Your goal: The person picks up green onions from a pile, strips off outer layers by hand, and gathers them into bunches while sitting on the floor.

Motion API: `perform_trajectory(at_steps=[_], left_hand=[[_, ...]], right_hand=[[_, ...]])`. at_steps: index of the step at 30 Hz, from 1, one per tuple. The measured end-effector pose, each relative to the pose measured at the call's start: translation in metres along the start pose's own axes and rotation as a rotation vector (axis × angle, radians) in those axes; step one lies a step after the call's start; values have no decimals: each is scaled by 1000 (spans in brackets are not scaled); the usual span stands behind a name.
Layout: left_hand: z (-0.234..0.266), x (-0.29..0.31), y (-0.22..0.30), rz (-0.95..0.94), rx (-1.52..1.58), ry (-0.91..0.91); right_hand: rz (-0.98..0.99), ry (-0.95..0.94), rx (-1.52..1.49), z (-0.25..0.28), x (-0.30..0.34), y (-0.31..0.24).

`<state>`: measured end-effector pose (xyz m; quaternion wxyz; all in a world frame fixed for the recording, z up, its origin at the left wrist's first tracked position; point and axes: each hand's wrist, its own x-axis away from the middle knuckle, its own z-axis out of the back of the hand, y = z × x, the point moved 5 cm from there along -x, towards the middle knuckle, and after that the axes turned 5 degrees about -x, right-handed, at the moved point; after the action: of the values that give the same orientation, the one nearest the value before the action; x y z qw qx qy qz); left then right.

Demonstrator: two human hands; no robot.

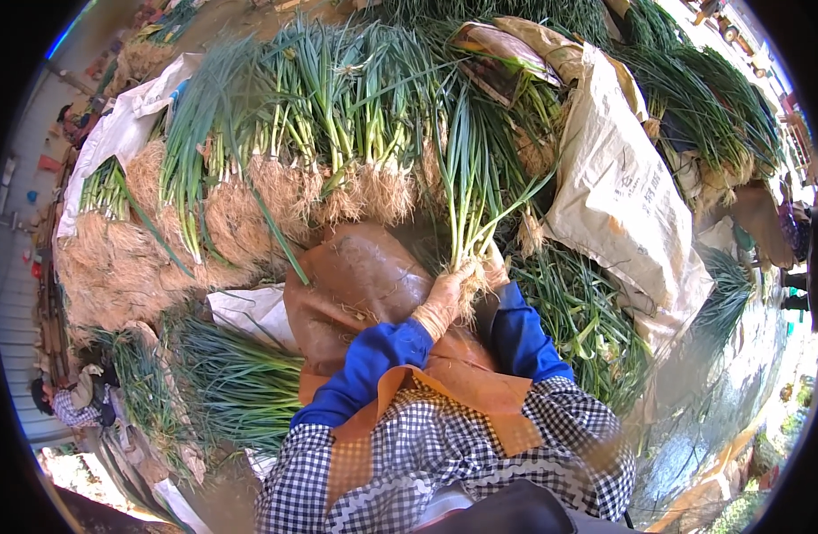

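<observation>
My left hand [441, 303] is closed around the root end of a small bunch of scallions [469, 200]. My right hand [495, 268] grips the same bunch from the other side, close to the left. Pale stems and long green leaves fan out upward, away from me, while stringy roots [470, 289] hang between the hands. Both hands are above a brown apron [364, 267] spread over my lap. Just beyond lies a long row of scallions [338, 116], with matted tan roots [249, 214] facing me. The fingers' undersides are hidden.
A whitish woven sack [618, 196] drapes over scallions at the right. More green leaves lie beside my right arm [573, 307] and at the lower left [235, 383]. Further bundles [707, 102] are at the far right. Another person [75, 400] is at the left edge.
</observation>
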<state>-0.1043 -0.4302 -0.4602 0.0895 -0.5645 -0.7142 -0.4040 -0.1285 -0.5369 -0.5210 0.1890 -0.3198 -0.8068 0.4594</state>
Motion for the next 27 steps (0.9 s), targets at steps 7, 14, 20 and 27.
perform_trajectory(at_steps=[7, 14, 20, 27], left_hand=[[6, 7, 3, 88, -15, -7], [-8, 9, 2, 204, 31, -187], [-4, 10, 2, 165, -27, -156], [-3, 7, 4, 130, 24, -120]], right_hand=[[-380, 168, -100, -7, -5, -38], [-278, 87, -192, 2, -44, -18], [-75, 537, 493, 46, -14, -73], [-290, 445, -130, 46, 1, -59]])
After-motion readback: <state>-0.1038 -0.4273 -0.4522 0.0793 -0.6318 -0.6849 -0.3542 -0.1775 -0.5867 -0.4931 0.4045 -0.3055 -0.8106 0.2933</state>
